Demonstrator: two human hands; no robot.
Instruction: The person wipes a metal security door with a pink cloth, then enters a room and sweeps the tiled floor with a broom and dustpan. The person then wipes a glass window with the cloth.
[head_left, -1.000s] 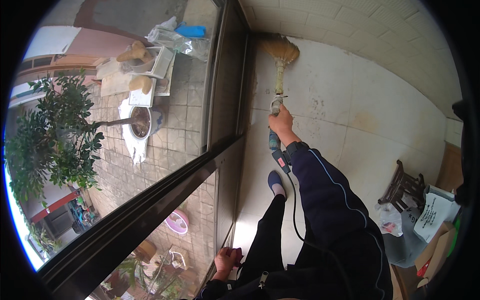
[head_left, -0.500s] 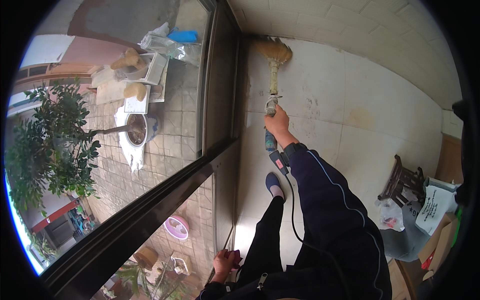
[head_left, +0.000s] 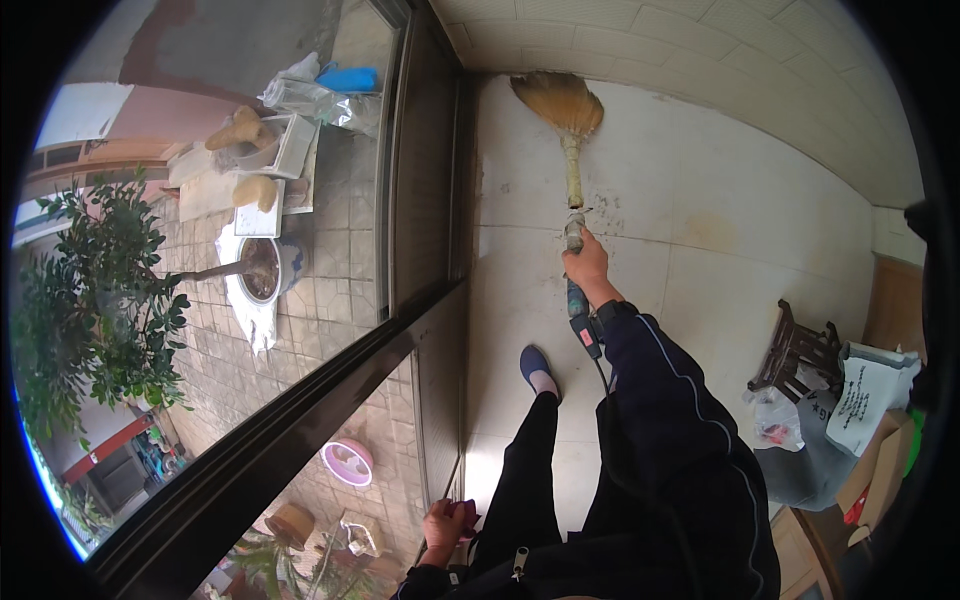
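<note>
My right hand [head_left: 587,267] is closed round the handle of a straw broom [head_left: 561,103]. The broom's fan of tan bristles lies on the pale floor by the foot of the far wall, its tips dark. Below my fist the dark blue end of the handle shows, next to a small dark box [head_left: 584,336] with a red label and a black cable at my wrist. At the lower left, my left hand [head_left: 440,528] is closed on a dark red cloth-like thing [head_left: 465,519], beside the door frame; its exact kind is unclear.
A dark-framed glass door [head_left: 260,440] runs along my left, with a potted tree [head_left: 262,270] and a pink basin [head_left: 347,463] beyond it. To the right stand a dark wooden stool [head_left: 797,350], a plastic bag [head_left: 777,424] and a cardboard box [head_left: 872,478]. Dark specks dot the floor tiles.
The broom head has moved right, away from the corner by the door, and its bristles now fan out. My right hand has shifted right and a little nearer. My left hand stays much the same.
</note>
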